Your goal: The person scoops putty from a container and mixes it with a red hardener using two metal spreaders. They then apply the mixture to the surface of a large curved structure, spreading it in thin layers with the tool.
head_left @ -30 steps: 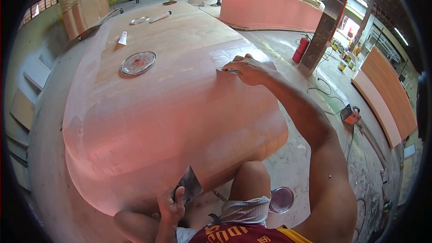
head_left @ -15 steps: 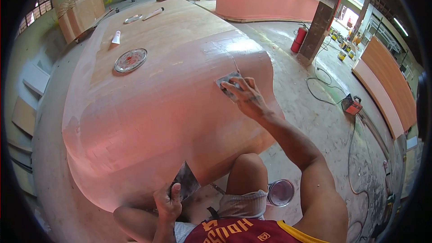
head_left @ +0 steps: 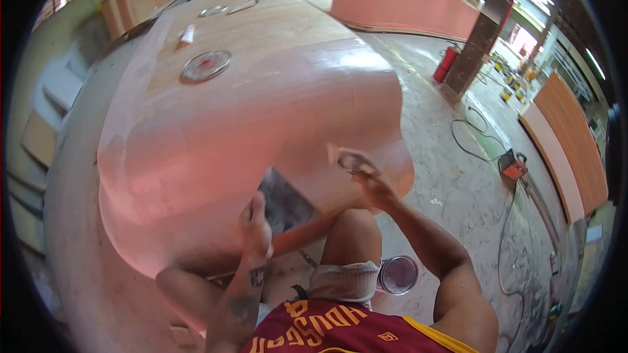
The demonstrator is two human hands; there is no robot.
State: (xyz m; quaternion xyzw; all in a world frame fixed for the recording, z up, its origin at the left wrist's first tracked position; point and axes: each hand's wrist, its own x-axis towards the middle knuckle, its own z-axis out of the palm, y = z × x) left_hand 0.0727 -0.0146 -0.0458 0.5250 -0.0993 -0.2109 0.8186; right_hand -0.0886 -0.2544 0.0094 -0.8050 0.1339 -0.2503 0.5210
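Observation:
Pinched in my right hand (head_left: 367, 171) is a small flat scraper (head_left: 341, 155), blurred by motion and apparently off the surface. To its lower left, my left hand (head_left: 256, 227) grips a wider dark plate (head_left: 286, 201), its upper corner pointing up. Both tools are in front of the curved side of a large pinkish panelled piece (head_left: 190, 150). A round lid with red smears (head_left: 207, 66) rests on its top. Below my right forearm, by my knee, an open round can (head_left: 398, 274) stands on the floor.
A white tube (head_left: 187, 34), another lid (head_left: 212, 11) and another tube (head_left: 244, 6) lie farther back on the piece. To the right are a pillar (head_left: 483, 33), a fire extinguisher (head_left: 445, 63), a red machine (head_left: 512, 164) with cables and a leaning board (head_left: 572, 150).
My right hand has come down and back from the upper curved surface with its scraper. My left hand has risen with the dark plate, bringing the two tools nearer together. The view has shifted slightly.

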